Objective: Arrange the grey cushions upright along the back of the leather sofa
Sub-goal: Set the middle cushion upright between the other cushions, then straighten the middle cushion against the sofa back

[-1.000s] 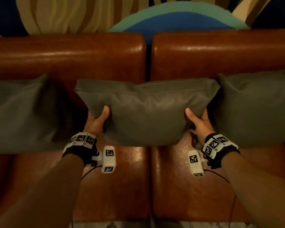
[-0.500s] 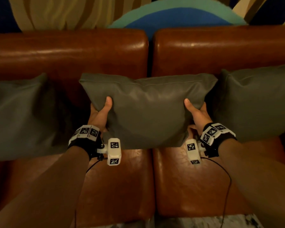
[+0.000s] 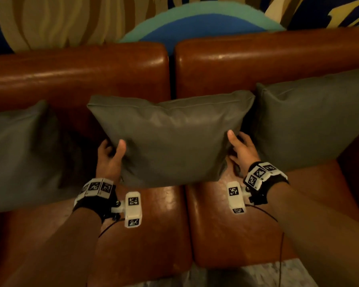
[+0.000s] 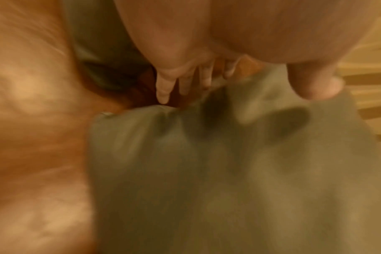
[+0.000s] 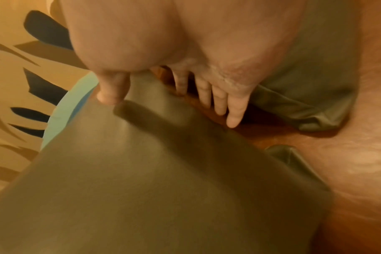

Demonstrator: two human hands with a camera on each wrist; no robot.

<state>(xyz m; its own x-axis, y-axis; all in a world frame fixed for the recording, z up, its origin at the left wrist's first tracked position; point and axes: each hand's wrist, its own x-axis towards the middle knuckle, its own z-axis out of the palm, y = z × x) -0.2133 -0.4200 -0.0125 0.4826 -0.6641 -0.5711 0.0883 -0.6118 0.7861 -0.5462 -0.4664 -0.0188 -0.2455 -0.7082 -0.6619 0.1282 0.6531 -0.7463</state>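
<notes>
- middle grey cushion [image 3: 170,139]: smooth, slightly creased, upright over the seam between the two back sections of the leather sofa [image 3: 104,79], its lower edge at the seat.
- left grey cushion [image 3: 19,154]: upright against the backrest, apart from the middle one.
- right grey cushion [image 3: 311,123]: upright, leaning on the backrest, just beside the middle one.

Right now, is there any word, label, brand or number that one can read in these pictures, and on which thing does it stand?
No readable text: no words, brands or numbers show.
Wrist bands: black-and-white square code patterns only, no letters.
White camera blocks: the same code squares, no letters.
Middle cushion, side cushions, sofa: no label visible.
Both wrist views: too blurred to show print.
</notes>
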